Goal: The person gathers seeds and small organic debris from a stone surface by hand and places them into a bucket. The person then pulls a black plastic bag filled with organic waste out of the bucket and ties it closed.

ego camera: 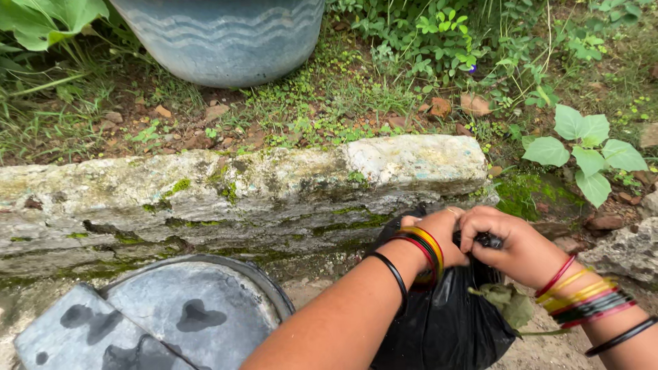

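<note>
A long, weathered stone ledge point(240, 188), patched with moss, ran across the middle of the view. Behind it lay damp ground with weeds and dry leaves, and a large grey-blue ribbed pot point(223, 38) stood at the top, left of centre. A broad-leafed green plant point(586, 147) grew at the right, beyond the end of the ledge. In the lower left corner, in front of the ledge, sat a round grey metal lid point(199, 318) with wet dark patches, and a flat grey slab point(75, 336) lay partly over it.

At the lower right, just in front of the ledge's right end, a black plastic bag point(445, 322) rested on the ground. Both hands met at its gathered top. The left hand point(439, 236) was closed around the bunched neck of the bag, and the right hand point(510, 243) pinched the same twisted plastic just beside it, fingers curled tight. Both wrists wore stacked coloured bangles. A wilted leaf point(507, 301) lay against the bag below the right wrist.
</note>
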